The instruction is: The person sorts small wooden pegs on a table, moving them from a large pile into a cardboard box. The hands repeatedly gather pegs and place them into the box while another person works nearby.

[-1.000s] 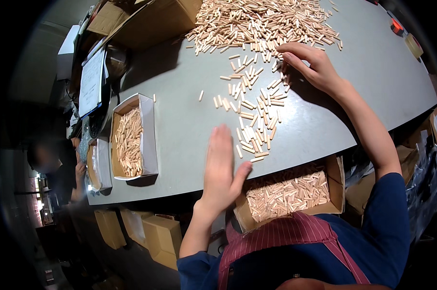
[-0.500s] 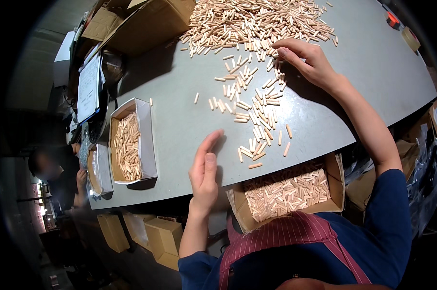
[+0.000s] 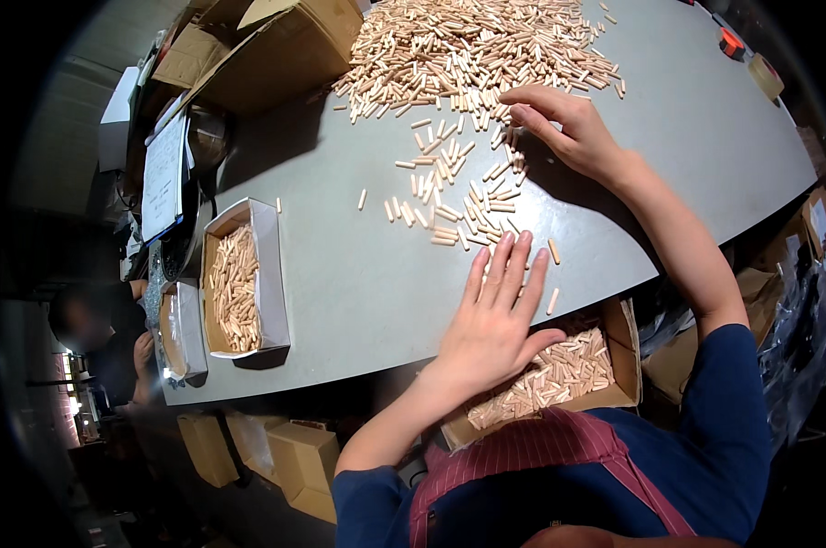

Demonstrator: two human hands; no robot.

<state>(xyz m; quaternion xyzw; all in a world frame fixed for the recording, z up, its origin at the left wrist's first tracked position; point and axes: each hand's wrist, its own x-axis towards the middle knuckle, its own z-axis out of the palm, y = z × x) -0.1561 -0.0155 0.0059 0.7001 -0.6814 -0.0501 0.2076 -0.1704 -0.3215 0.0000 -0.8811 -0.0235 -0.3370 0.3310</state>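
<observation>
Short wooden dowel pins [image 3: 472, 55] form a large heap at the far side of the grey table. A loose trail of pins [image 3: 491, 205] runs from the heap toward the near edge. My left hand [image 3: 495, 320] lies palm down at that edge, fingers stretched over the near end of the trail, hiding whatever is beneath. Below its thumb, an open cardboard box [image 3: 623, 352] of dowel pins sits against the table edge, partly covered by my hand and forearm. My right hand [image 3: 568, 128] is at the heap's near side, fingers extended and slightly bent, with no pin visibly held.
At the left stand a white-sided box of dowel pins [image 3: 271, 283] and a smaller box [image 3: 189, 338]. Behind them are a clipboard [image 3: 164, 178] and a large carton [image 3: 276, 59]. A tape roll [image 3: 766, 78] lies far right. Another person [image 3: 111, 338] works at the far left.
My left hand has swung right and turned palm down over the near pins, several of which are now out of sight. My right hand has shifted slightly toward me and left.
</observation>
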